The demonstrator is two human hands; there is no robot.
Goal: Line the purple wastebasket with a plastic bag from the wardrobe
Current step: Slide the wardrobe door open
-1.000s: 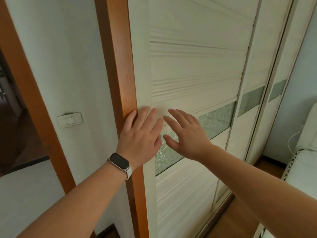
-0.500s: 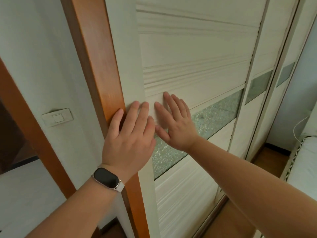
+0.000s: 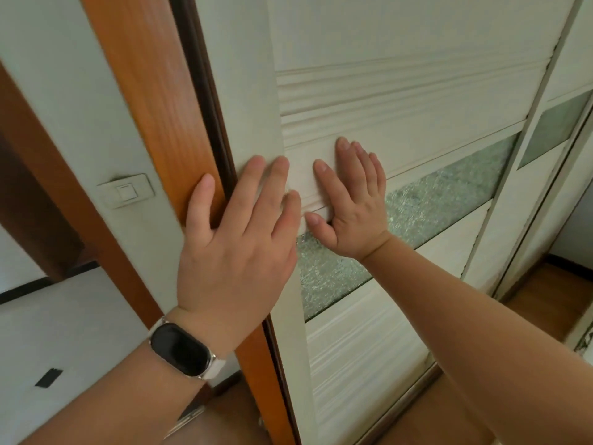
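Half a second ago the sliding wardrobe door point(image 3: 401, 101) sat flush against the orange wooden frame post point(image 3: 154, 101); now a narrow dark gap point(image 3: 205, 101) runs between them, so the door has begun to slide rightward and the wardrobe is starting to open. Both palms lie flat on the door with fingers spread, gripping nothing and pushing by friction alone. The left hand point(image 3: 237, 248), above a wristwatch point(image 3: 179, 353), straddles the opening edge, its thumb on the post and its fingers on the door's white stile. The right hand point(image 3: 349, 207) presses just beside it, touching the lower edge of the ribbed panel, its heel over the frosted glass strip point(image 3: 449, 194). The door's long axis runs vertically; its leading edge faces left toward the post, and travel is to the right of both hands. The plastic bag and the purple wastebasket are not in view; judging by the task, the bag is inside.
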